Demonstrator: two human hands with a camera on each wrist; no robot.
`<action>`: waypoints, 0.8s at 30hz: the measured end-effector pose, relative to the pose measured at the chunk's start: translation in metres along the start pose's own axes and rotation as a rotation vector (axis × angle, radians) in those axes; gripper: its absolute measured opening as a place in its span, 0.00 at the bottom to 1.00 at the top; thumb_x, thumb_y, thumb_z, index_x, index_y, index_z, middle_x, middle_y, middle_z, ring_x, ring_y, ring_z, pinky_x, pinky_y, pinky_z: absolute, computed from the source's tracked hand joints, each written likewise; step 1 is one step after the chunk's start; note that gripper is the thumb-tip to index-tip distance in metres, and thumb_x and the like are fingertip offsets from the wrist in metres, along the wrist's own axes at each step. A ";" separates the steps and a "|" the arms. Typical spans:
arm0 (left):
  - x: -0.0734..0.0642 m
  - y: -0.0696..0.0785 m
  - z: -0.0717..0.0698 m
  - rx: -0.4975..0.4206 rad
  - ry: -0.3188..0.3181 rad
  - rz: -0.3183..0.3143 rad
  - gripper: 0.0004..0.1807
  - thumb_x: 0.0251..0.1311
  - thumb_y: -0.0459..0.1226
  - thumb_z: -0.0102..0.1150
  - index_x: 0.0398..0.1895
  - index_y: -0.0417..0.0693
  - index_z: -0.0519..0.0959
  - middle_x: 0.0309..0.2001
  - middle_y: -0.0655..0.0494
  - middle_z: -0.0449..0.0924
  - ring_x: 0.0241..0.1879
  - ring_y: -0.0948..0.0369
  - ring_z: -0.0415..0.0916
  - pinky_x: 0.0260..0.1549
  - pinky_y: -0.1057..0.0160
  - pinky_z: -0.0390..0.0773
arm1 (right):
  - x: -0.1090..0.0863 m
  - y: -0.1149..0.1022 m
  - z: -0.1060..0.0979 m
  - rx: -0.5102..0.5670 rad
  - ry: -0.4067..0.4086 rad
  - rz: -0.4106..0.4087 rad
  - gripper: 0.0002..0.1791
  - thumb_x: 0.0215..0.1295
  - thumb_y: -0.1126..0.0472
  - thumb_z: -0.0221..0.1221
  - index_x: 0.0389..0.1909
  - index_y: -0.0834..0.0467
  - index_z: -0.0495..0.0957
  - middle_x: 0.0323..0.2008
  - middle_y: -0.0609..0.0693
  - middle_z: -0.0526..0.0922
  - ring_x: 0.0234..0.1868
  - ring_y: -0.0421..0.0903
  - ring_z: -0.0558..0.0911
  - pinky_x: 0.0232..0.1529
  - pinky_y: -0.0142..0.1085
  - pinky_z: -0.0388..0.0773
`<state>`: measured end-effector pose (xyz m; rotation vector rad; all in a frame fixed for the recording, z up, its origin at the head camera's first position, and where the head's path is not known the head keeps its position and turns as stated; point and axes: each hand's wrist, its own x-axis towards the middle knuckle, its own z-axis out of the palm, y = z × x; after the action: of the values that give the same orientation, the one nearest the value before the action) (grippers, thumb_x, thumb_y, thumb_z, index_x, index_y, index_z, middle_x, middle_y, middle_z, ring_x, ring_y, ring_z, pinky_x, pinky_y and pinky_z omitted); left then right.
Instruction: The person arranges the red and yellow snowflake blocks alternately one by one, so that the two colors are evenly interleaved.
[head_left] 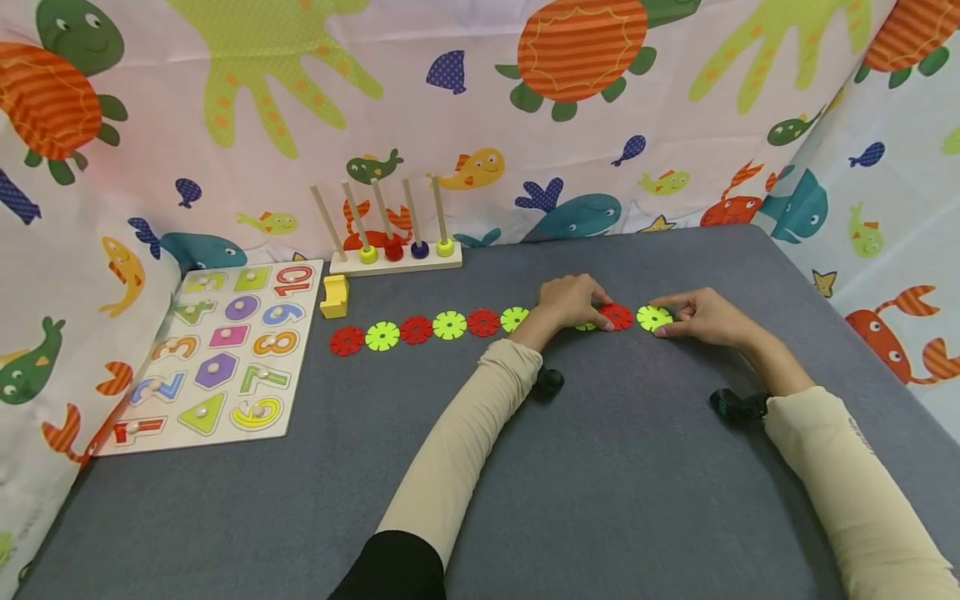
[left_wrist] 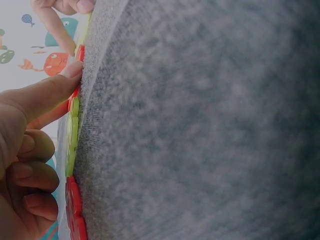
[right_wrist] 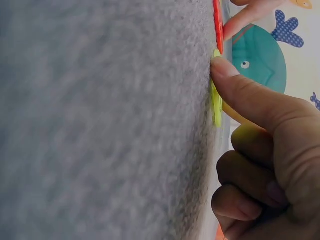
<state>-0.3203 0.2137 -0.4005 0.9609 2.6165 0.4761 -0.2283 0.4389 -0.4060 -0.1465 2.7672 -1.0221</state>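
Observation:
On the grey table a row of flat, notched plastic discs runs left to right, red (head_left: 347, 341) and yellow-green (head_left: 382, 336) by turns. My left hand (head_left: 568, 302) holds a red disc (head_left: 617, 316) near the right end between thumb and forefinger, its other fingers curled. Just to the right, my right hand (head_left: 708, 317) pinches the last yellow-green disc (head_left: 654, 317) by its edges. In the right wrist view this yellow-green disc (right_wrist: 217, 107) lies close against the cloth, its edge right by the red disc (right_wrist: 218, 22). My left hand and wrist hide part of the row.
A wooden stand with pegs (head_left: 397, 264) and a few coloured rings is at the back, beside a yellow block (head_left: 334, 297). A number and shape puzzle board (head_left: 296, 367) lies at left. Printed cloth (head_left: 480, 117) hangs behind the table.

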 end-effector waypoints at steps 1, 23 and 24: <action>0.000 -0.001 0.000 0.001 0.003 -0.004 0.25 0.44 0.57 0.66 0.50 0.74 0.78 0.58 0.69 0.73 0.51 0.63 0.72 0.41 0.62 0.68 | 0.003 -0.001 0.000 0.002 -0.008 -0.001 0.29 0.54 0.53 0.65 0.56 0.62 0.74 0.12 0.41 0.55 0.13 0.34 0.55 0.15 0.31 0.55; -0.021 -0.015 -0.028 0.005 0.115 0.021 0.28 0.48 0.58 0.62 0.55 0.66 0.76 0.57 0.67 0.75 0.43 0.62 0.76 0.37 0.61 0.73 | 0.011 -0.012 -0.002 -0.017 0.009 -0.020 0.30 0.54 0.53 0.64 0.57 0.60 0.73 0.09 0.42 0.54 0.11 0.36 0.52 0.13 0.33 0.53; -0.025 -0.017 -0.033 0.015 0.141 0.027 0.27 0.49 0.57 0.62 0.55 0.65 0.76 0.55 0.66 0.76 0.40 0.62 0.76 0.34 0.61 0.73 | 0.010 -0.017 -0.003 -0.061 0.032 -0.011 0.29 0.54 0.51 0.64 0.57 0.58 0.74 0.09 0.42 0.54 0.10 0.36 0.51 0.13 0.32 0.53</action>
<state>-0.3245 0.1782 -0.3730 1.0022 2.7391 0.5506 -0.2385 0.4262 -0.3944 -0.1551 2.8311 -0.9516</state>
